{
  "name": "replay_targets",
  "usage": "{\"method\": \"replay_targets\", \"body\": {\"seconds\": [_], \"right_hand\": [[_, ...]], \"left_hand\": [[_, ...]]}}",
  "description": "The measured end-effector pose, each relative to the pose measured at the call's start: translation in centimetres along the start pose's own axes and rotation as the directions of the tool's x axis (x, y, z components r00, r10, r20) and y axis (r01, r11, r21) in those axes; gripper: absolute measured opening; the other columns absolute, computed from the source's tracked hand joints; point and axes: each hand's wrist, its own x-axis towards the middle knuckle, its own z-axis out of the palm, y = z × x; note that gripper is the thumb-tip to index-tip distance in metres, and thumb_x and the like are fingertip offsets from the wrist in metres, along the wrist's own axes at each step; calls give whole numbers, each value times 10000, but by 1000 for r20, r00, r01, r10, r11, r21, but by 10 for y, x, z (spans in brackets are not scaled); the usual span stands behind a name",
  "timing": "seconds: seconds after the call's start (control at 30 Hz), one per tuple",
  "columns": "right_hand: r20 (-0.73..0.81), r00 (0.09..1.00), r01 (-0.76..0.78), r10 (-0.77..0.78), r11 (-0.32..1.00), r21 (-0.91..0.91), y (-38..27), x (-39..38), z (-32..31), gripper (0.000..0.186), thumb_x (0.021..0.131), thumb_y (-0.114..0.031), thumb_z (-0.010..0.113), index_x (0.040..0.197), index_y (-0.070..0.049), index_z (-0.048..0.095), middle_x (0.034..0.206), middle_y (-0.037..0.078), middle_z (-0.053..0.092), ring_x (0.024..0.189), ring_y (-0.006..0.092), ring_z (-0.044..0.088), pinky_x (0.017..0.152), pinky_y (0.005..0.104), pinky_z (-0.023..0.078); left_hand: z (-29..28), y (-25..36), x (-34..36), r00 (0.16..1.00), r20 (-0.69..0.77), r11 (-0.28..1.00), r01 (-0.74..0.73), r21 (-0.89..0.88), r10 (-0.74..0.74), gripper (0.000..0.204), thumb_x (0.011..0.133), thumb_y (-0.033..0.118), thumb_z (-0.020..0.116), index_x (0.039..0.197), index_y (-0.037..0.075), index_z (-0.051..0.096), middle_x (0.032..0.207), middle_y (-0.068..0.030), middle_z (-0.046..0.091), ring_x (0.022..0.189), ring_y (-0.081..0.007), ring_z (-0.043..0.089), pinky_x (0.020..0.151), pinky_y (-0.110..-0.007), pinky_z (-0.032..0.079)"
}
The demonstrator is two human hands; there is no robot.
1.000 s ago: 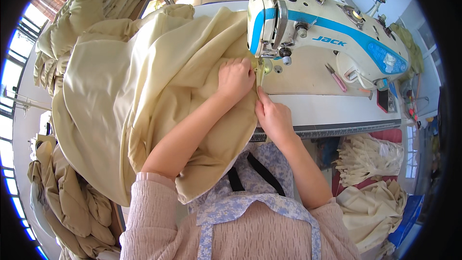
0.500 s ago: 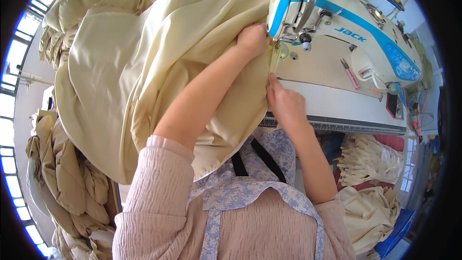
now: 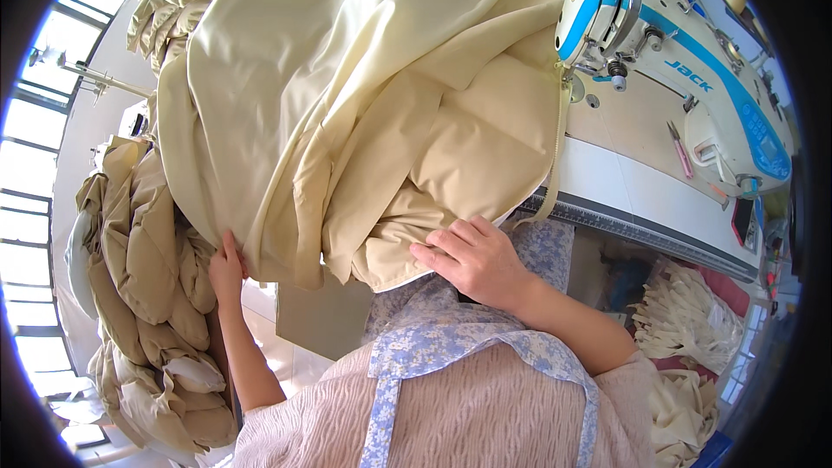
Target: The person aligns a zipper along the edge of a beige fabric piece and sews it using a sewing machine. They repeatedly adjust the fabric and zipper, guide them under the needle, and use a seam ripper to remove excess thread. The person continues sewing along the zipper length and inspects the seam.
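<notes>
A large beige fabric piece (image 3: 485,139) lies in folds across the machine table, its right edge beneath the head of the white and blue sewing machine (image 3: 598,22). Along that edge runs a narrow pale tape (image 3: 559,134), its loose end hanging over the table's front. My left hand (image 3: 227,273) is closed on the fabric's lower left edge, one finger on top and the others partly hidden. On the bunched fabric near the front edge rests my right hand (image 3: 477,260), its bent fingers apart. Whether its hidden fingertips catch any cloth is unclear.
Pink-handled snips (image 3: 680,152) and a dark phone-like object (image 3: 744,221) lie on the table, right of the needle. A dark ruler strip (image 3: 624,218) lines the front edge. Padded beige pieces (image 3: 143,243) are heaped at left; pale cloth bundles (image 3: 689,312) sit low at right.
Both hands have left the needle area. My left hand has gone to the fabric's lower left edge, my right to its front edge. The view has shifted, and the tape end now hangs loose.
</notes>
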Motion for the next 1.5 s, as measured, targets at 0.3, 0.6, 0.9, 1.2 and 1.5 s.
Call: {"method": "replay_targets", "body": {"seconds": [0.3, 0.6, 0.9, 1.2, 1.5], "right_hand": [[-192, 977, -87, 94, 995, 44, -9, -16, -26, 306, 819, -136, 761, 1124, -116, 764, 1030, -8, 746, 901, 177, 705, 724, 297, 554], [137, 927, -376, 350, 866, 330, -12, -80, -5, 189, 859, -172, 746, 1044, -135, 752, 983, 28, 743, 961, 207, 687, 944, 379, 479], [110, 923, -384, 368, 897, 218, -12, -79, -7, 125, 858, -203, 748, 963, -138, 760, 851, 29, 718, 866, 199, 683, 829, 337, 503], [72, 333, -715, 940, 202, 670, 0, -112, -29, 223, 1010, -214, 675, 1053, -6, 743, 998, 81, 758, 1018, 196, 701, 963, 348, 512], [332, 404, -613, 852, -17, 790, 24, -120, -44, 209, 1053, -161, 609, 1165, -2, 684, 958, 44, 730, 902, 138, 692, 825, 318, 545]], "left_hand": [[-3, 29, 34, 957, -248, 557, -289, -779, 150, 752, 1022, 566, 578, 1452, -46, 499, 1282, -153, 648, 1083, -232, 674, 908, -378, 578], [-181, 393, 117, 224, -459, 372, -891, 261, 860, 562, 1019, 454, 599, 1383, 26, 605, 1220, -213, 704, 1106, -330, 686, 952, -417, 548], [134, 359, -187, -429, 102, -431, -902, -8, 897, 471, 1023, 358, 605, 1470, 216, 573, 1523, -76, 543, 1418, -348, 478, 1183, -473, 365], [245, 312, -69, -90, 42, -94, -991, 99, 995, 581, 1013, 396, 608, 1553, 230, 471, 1636, -153, 376, 1483, -407, 370, 1214, -572, 273], [212, 321, -174, -446, -83, -452, -861, -234, 891, 555, 779, 67, 798, 1317, 71, 664, 1269, -111, 647, 1180, -316, 622, 1008, -477, 518]]}}
